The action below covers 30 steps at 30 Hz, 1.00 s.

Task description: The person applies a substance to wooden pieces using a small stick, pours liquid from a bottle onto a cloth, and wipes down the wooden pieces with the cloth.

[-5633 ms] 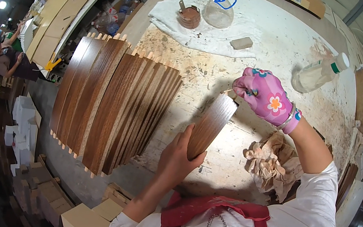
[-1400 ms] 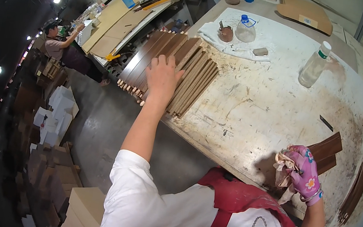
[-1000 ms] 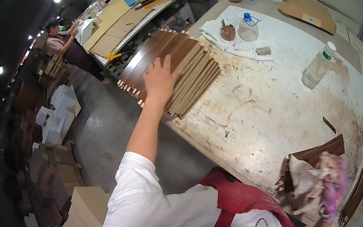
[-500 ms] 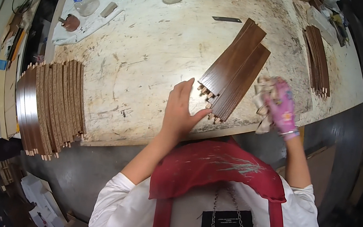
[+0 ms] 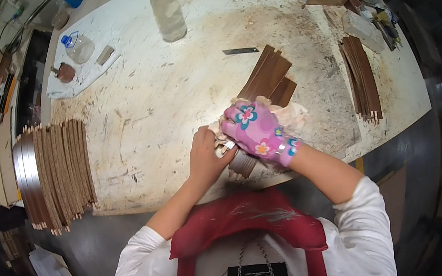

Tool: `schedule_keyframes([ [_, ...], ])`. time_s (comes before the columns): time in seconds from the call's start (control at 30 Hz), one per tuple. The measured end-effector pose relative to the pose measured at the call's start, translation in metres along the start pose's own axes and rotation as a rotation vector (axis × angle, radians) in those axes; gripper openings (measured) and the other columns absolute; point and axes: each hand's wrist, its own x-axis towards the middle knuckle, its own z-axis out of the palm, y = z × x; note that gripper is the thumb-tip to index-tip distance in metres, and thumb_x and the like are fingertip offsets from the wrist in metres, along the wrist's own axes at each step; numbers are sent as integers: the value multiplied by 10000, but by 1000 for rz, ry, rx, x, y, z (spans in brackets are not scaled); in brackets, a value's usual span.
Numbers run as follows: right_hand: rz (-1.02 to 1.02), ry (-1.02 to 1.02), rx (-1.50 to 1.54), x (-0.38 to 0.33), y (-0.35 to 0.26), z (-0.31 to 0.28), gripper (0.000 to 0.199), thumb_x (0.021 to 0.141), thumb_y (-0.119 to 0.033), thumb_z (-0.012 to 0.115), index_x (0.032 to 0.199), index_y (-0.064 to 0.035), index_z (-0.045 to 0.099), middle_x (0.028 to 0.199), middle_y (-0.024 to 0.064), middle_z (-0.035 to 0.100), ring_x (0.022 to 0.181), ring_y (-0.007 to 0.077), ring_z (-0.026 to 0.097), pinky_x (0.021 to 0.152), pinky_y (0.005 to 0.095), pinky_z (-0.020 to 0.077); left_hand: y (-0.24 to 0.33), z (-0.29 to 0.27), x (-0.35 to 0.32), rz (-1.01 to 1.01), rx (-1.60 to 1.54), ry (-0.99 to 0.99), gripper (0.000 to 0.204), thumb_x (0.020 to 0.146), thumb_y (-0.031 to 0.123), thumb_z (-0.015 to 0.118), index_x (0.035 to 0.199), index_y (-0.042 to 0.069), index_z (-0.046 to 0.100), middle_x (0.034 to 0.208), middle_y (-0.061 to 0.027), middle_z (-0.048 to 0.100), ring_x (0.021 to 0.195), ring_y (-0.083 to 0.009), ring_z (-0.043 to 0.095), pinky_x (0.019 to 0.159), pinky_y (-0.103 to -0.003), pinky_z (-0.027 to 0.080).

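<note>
Two overlapping piles of dark brown wooden slats [image 5: 265, 74] with pegged ends lie on the worktable in front of me. My right hand [image 5: 257, 129], in a pink flowered glove, is closed on a crumpled pale cloth [image 5: 292, 116] and presses it over the slats, hiding their middle. My bare left hand [image 5: 207, 158] is at the near left end of the slats, thumb and fingers on either side of the pegged end. Its fingertips are partly covered by the cloth.
The scuffed white worktable [image 5: 146, 97] holds a tall bottle [image 5: 166, 11], a thin dark blade [image 5: 240, 51], and a blue-capped jug [image 5: 79, 49] on a white cloth. Stacked slats stand at the left edge [image 5: 56, 172]; more slats [image 5: 360, 79] lie at right.
My right hand has swung left with the cloth, from beside the slats onto them. My left hand stays by the pegged ends. The whole view has shifted, showing more of the far table.
</note>
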Motion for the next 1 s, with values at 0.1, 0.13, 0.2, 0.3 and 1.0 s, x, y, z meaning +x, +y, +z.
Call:
schedule_keyframes([
  [0.1,439,155,-137,2,87,35,126,839,-237,567,899,-143,626,913,29,608,848,198,592,677,400,463,7,-2,5,33,-35,32,565,668,178,753,1154,21,510,1055,-149,513,972,-334,498,827,-392,429],
  [0.13,774,125,462,3,108,13,139,842,-221,564,935,-134,620,941,49,612,861,200,598,707,394,482,10,-4,3,-6,-41,19,571,664,154,756,1157,20,502,1069,-155,519,988,-335,501,835,-394,432],
  [0.2,932,8,441,2,149,-20,197,840,-200,570,1005,-96,592,1007,70,619,888,203,607,771,363,510,12,0,2,-24,-62,5,572,666,148,756,1160,21,499,1069,-157,522,993,-336,503,837,-397,433],
  [0.3,87,155,192,-22,181,7,328,769,-193,617,1020,15,583,931,53,633,874,212,610,756,310,508,7,7,6,-56,-127,9,568,676,134,753,1167,23,492,1054,-160,527,985,-339,513,830,-401,440],
  [1.0,468,41,-67,9,151,-2,167,723,-181,633,881,-126,625,945,87,599,875,269,608,726,379,503,32,3,62,152,122,-317,758,765,173,663,1381,-21,266,1376,-249,348,1206,-397,414,972,-412,395],
])
